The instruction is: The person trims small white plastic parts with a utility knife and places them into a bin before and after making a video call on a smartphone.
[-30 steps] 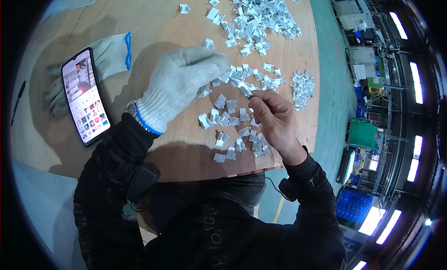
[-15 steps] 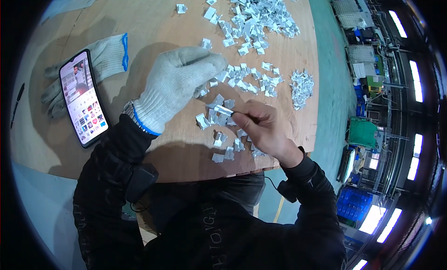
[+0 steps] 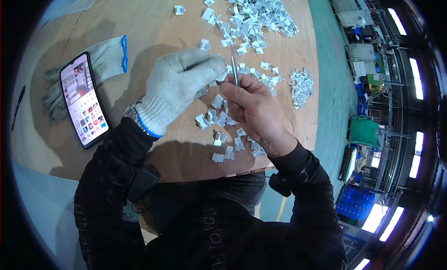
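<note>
My left hand (image 3: 174, 86), in a white knitted glove with a blue hem, is closed in a pinch. A small silvery metal piece (image 3: 222, 77) shows at its fingertips, mostly hidden. My bare right hand (image 3: 256, 102) is closed around a slim, pointed metal tool (image 3: 234, 70), its tip pointing away from me. Its thumb is close beside the left fingertips. Several bent sheet-metal pieces (image 3: 217, 101) lie on the wooden table below and between my hands; others are partly covered by the right hand.
A large heap of metal pieces (image 3: 260, 14) covers the far part of the table. A smaller pile of thin metal bits (image 3: 301, 88) lies near the right edge. At left, a lit phone (image 3: 84, 100) leans on a second glove (image 3: 109, 56), with a black pen (image 3: 18, 105) farther left.
My right hand has moved away from me and slightly left, toward the left fingertips, and the metal tool has turned from sideways to pointing away. My left hand has barely moved.
</note>
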`<act>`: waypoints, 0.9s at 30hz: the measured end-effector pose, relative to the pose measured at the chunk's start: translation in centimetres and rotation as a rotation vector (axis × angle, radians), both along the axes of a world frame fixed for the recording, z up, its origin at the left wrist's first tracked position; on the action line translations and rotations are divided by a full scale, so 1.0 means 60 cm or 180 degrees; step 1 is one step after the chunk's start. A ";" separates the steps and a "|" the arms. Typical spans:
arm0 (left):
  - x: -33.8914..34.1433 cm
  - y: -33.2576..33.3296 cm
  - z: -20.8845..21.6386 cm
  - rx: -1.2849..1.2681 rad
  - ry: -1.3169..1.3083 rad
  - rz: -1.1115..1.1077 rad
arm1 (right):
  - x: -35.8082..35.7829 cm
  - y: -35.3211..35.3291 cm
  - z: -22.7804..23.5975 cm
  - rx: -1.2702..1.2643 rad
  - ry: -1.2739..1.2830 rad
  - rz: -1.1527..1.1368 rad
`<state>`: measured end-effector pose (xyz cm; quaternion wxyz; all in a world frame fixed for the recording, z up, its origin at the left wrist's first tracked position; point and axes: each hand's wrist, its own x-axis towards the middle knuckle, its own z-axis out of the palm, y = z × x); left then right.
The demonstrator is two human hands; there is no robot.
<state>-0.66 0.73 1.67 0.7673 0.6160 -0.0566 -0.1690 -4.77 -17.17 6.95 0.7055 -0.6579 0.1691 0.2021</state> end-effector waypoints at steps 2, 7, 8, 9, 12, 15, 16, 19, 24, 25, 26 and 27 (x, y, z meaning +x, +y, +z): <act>-0.001 0.001 0.002 -0.0005 0.0005 0.0009 | 0.006 -0.002 -0.007 0.0117 0.0003 0.0013; 0.000 -0.003 -0.004 0.0186 -0.0416 0.0048 | 0.012 0.001 -0.014 0.0384 -0.0004 -0.0074; -0.001 -0.003 -0.005 0.0294 -0.0631 0.0061 | 0.013 0.002 -0.015 0.0408 -0.0011 -0.0126; -0.001 -0.003 -0.006 0.0298 -0.0626 0.0063 | 0.013 0.001 -0.015 0.0412 -0.0006 -0.0124; -0.002 0.000 0.001 0.0407 -0.0575 -0.0187 | 0.013 -0.007 -0.012 0.0450 0.0175 -0.0110; -0.001 -0.001 -0.005 0.0487 -0.0806 -0.0161 | 0.016 -0.009 -0.014 0.0561 0.0288 -0.0138; -0.001 -0.001 -0.006 0.0528 -0.0922 -0.0143 | 0.017 -0.010 -0.014 0.0618 0.0344 -0.0148; -0.003 -0.002 -0.008 0.0554 -0.1027 -0.0077 | 0.017 -0.010 -0.014 0.0672 0.0334 -0.0086; -0.002 -0.005 -0.012 0.0500 -0.1022 -0.0002 | 0.016 -0.006 -0.009 0.0731 0.0377 -0.0151; -0.002 -0.004 -0.010 0.0498 -0.1026 -0.0004 | 0.015 -0.004 -0.007 0.0730 0.0373 -0.0153; -0.003 -0.002 -0.006 0.0490 -0.0962 -0.0059 | 0.014 -0.003 -0.005 0.0774 0.0395 -0.0215; -0.004 0.000 -0.002 0.0483 -0.0898 -0.0115 | 0.013 -0.001 -0.004 0.0820 0.0417 -0.0278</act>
